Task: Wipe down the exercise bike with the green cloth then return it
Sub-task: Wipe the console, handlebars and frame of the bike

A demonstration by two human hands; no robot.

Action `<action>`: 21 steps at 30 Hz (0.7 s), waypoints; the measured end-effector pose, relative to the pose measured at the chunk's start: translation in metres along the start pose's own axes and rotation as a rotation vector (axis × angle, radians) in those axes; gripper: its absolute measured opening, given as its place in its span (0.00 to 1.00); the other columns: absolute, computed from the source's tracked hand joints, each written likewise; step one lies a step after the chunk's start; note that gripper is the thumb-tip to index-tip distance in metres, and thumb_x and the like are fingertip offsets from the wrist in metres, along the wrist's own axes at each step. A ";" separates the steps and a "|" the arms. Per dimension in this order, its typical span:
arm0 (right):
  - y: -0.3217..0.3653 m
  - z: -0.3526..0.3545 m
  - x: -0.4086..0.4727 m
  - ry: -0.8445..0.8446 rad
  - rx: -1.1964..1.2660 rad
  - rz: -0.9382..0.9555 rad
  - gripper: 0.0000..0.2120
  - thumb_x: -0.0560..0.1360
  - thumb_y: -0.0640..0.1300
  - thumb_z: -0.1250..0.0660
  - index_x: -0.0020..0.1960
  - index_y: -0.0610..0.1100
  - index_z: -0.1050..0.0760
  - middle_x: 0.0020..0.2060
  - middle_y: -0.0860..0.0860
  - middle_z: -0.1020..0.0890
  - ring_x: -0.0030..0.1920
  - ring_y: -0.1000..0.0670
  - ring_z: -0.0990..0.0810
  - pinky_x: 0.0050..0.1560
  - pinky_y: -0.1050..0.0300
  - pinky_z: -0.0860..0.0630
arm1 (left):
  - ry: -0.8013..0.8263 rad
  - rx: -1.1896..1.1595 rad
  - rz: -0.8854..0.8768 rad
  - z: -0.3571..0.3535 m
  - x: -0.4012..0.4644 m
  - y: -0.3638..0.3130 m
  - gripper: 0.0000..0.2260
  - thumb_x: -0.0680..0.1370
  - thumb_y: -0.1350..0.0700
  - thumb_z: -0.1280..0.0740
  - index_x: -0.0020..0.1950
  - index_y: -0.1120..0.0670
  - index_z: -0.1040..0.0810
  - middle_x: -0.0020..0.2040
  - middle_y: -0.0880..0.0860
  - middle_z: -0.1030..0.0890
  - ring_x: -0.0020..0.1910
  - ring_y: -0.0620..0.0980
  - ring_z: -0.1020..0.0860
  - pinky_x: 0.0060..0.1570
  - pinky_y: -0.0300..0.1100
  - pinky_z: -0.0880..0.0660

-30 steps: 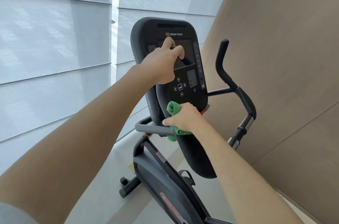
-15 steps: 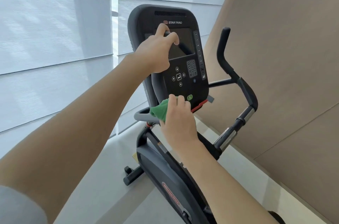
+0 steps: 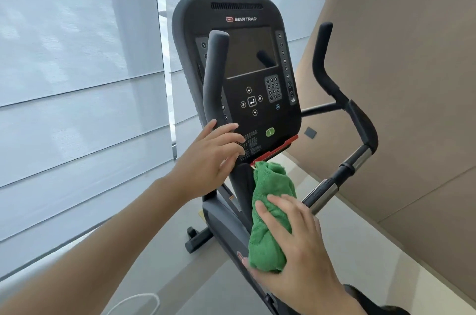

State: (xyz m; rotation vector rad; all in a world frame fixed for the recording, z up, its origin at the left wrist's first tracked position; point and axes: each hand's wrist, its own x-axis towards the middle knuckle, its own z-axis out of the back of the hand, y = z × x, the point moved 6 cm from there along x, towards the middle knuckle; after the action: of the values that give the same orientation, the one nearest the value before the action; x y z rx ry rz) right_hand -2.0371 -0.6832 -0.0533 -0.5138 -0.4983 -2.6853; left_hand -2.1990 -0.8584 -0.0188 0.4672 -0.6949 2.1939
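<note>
Right hand (image 3: 296, 245) holds green cloth (image 3: 270, 216) against exercise bike (image 3: 239, 62) post; left hand (image 3: 213, 155), fingers straight, apparently touching console's lower edge, up-left of it.

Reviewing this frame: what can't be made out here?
Head view only:
- Column under the crumpled green cloth: covered by cloth and right hand.
- Black exercise bike seat and pedals: cut off by the bottom edge.
- Small label print beside the left hand: too small to read.
- White cord: cut off below.
</note>
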 end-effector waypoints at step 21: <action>0.002 -0.011 0.090 0.031 0.032 -0.270 0.25 0.79 0.66 0.41 0.72 0.55 0.31 0.58 0.58 0.26 0.55 0.54 0.27 0.56 0.49 0.21 | 0.042 -0.077 0.150 -0.002 0.003 -0.011 0.13 0.81 0.67 0.37 0.52 0.53 0.16 0.54 0.48 0.19 0.72 0.53 0.28 0.83 0.55 0.50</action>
State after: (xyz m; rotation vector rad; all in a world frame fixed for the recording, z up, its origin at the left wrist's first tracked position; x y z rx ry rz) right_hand -2.1179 -0.7145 -0.0250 -0.4214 -0.6425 -2.9297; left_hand -2.1930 -0.8491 -0.0154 0.3384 -0.8117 2.3001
